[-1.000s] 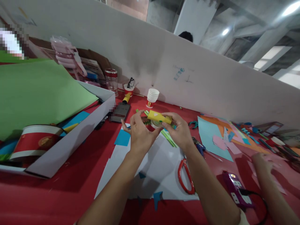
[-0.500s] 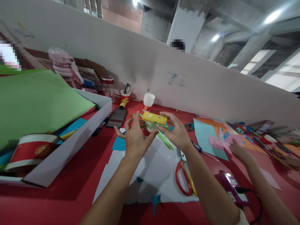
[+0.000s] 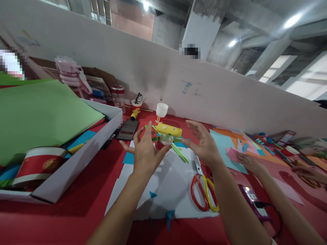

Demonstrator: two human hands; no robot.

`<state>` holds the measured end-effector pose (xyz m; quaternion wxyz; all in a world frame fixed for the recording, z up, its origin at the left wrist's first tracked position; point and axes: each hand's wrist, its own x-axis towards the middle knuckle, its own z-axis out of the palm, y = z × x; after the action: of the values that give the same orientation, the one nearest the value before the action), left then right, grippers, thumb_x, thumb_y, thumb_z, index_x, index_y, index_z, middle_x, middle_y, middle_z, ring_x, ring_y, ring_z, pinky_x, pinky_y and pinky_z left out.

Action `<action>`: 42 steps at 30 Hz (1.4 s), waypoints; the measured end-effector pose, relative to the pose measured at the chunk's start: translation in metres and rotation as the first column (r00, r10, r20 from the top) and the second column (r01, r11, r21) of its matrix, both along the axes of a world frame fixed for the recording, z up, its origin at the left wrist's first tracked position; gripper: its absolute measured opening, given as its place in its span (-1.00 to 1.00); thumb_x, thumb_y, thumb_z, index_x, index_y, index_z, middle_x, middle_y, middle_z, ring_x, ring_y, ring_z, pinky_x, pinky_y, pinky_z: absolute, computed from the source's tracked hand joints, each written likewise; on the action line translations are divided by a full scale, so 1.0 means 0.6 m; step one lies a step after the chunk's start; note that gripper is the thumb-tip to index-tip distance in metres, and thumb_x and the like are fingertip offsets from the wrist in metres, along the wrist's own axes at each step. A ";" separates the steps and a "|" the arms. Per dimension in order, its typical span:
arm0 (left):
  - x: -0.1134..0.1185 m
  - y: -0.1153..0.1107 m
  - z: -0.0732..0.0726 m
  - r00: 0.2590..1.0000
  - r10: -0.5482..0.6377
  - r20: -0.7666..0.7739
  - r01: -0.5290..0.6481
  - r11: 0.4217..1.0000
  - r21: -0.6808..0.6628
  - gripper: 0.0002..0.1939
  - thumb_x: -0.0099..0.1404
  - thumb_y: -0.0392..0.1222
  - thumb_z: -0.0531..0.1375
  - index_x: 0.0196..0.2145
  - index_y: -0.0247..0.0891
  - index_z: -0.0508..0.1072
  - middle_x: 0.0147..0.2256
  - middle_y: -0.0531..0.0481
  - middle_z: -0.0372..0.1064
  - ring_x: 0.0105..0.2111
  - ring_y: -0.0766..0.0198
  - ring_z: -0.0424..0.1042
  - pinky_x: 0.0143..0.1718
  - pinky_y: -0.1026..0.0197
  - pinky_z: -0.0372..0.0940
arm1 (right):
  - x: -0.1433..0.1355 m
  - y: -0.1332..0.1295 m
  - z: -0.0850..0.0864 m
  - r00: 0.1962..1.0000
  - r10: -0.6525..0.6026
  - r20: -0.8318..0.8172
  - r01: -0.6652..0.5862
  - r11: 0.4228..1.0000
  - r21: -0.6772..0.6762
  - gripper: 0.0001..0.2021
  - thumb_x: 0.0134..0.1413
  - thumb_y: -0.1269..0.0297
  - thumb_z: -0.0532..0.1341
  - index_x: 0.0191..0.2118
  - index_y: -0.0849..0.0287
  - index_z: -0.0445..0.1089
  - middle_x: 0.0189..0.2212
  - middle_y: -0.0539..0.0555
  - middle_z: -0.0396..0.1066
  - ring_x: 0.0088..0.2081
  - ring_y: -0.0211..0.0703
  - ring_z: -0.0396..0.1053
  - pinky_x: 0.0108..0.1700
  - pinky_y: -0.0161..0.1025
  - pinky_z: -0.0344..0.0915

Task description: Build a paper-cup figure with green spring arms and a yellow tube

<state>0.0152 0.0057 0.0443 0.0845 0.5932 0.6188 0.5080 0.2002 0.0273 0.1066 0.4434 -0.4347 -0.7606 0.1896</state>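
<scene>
A yellow paper roll with small eye-like stickers lies sideways on top of an upturned red-and-white paper cup. Pleated green paper strips stick out from both sides of the cup. My left hand is at the left, fingers spread, its thumb in front of the cup; whether it touches the cup I cannot tell. Off to the right, my right hand is open and apart from the roll. Scissors with red and yellow handles lie on the white sheet below my right hand.
A white box with green paper and a large paper cup stands left. Behind are a phone, stacked cups, a jar and the wall. At right, a co-worker's hand touches pink paper; a purple device lies nearby.
My right hand has let go of the yellow roll's right end and moved right. The roll stays on the cup. The co-worker's hand has shifted left over the pink paper.
</scene>
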 end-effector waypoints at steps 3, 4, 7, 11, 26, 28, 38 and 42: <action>-0.012 -0.011 0.011 0.999 -0.002 0.043 0.002 1.000 0.012 0.01 -0.02 0.02 0.42 0.30 -0.15 0.06 0.07 -0.23 0.38 0.23 -0.22 0.08 0.21 -0.30 -0.01 | 0.017 -0.022 -0.005 0.967 -0.130 -0.220 0.136 0.991 0.014 -0.70 0.09 0.26 0.31 -0.03 0.03 0.42 -0.01 0.12 0.44 0.04 -0.05 0.39 0.10 -0.04 0.29; -0.018 -0.017 0.015 0.997 0.016 0.073 -0.019 0.999 0.041 0.00 -0.04 0.01 0.43 0.29 -0.11 0.07 0.09 -0.20 0.36 0.23 -0.20 0.08 0.24 -0.31 -0.06 | 0.023 -0.033 -0.008 0.941 -0.175 -0.291 0.186 0.983 0.010 -0.77 0.11 0.24 0.29 -0.09 0.05 0.44 -0.07 0.11 0.47 -0.02 -0.08 0.41 0.06 -0.07 0.31; -0.040 -0.037 0.013 0.957 0.038 0.289 -0.112 0.964 0.242 -0.09 -0.01 -0.05 0.43 0.23 -0.07 0.10 0.17 -0.17 0.25 0.23 -0.07 0.15 0.29 -0.20 -0.11 | 0.040 -0.071 -0.027 0.859 -0.297 -0.416 0.308 0.950 -0.042 -0.87 0.15 0.18 0.28 -0.23 0.09 0.49 -0.31 0.04 0.51 -0.23 -0.16 0.45 -0.10 -0.18 0.35; -0.079 -0.063 -0.038 0.700 0.022 0.714 -0.336 0.892 0.302 -0.53 0.18 -0.19 0.27 0.02 -0.12 0.23 -0.02 -0.05 0.36 0.03 0.20 0.37 0.15 0.07 0.18 | 0.045 -0.130 -0.073 0.835 -0.392 -0.386 0.329 0.918 -0.220 -0.82 0.13 0.11 0.28 -0.27 0.11 0.49 -0.44 0.00 0.50 -0.37 -0.19 0.43 -0.28 -0.28 0.33; -0.050 -0.026 -0.053 0.787 0.012 0.617 0.345 0.820 -0.457 -0.27 -0.13 -0.28 0.44 0.05 -0.29 0.41 0.18 -0.33 0.31 0.20 -0.11 0.27 0.15 -0.07 0.22 | -0.039 -0.145 -0.160 0.862 -0.355 -0.362 0.131 0.845 -0.518 -0.77 0.05 0.12 0.24 -0.20 0.11 0.44 -0.21 0.07 0.47 -0.18 -0.09 0.40 -0.14 -0.20 0.32; -0.040 -0.015 -0.057 0.759 -0.026 0.651 0.397 0.810 -0.431 -0.23 -0.15 -0.30 0.43 0.08 -0.31 0.38 0.23 -0.33 0.25 0.23 -0.09 0.24 0.21 -0.07 0.16 | -0.041 -0.137 -0.153 0.858 -0.357 -0.368 0.149 0.861 -0.487 -0.78 0.05 0.15 0.23 -0.19 0.11 0.42 -0.19 0.07 0.46 -0.16 -0.10 0.39 -0.11 -0.19 0.31; -0.016 0.021 -0.085 0.746 -0.260 0.613 0.486 0.842 -0.234 -0.27 -0.18 -0.27 0.42 0.01 -0.27 0.39 -0.02 -0.20 0.49 0.02 -0.04 0.45 0.07 -0.06 0.30 | -0.062 -0.107 -0.173 0.956 -0.240 -0.169 0.136 0.871 -0.472 -0.75 0.03 0.22 0.12 -0.15 0.13 0.33 -0.13 0.13 0.42 -0.19 -0.10 0.42 -0.20 -0.18 0.39; -0.011 0.026 -0.091 0.742 -0.297 0.601 0.510 0.832 -0.218 -0.32 -0.18 -0.24 0.41 -0.03 -0.27 0.40 -0.14 -0.12 0.53 -0.12 0.01 0.51 -0.04 0.00 0.37 | -0.062 -0.091 -0.185 0.975 -0.209 -0.069 0.156 0.878 -0.452 -0.85 -0.03 0.32 0.14 -0.26 0.12 0.35 -0.19 0.12 0.41 -0.24 -0.08 0.41 -0.27 -0.16 0.37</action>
<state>0.0085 0.0214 -0.0105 0.4762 0.5189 0.5063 0.4976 0.1630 -0.0272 -0.0047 0.3916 -0.5825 -0.6258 0.3401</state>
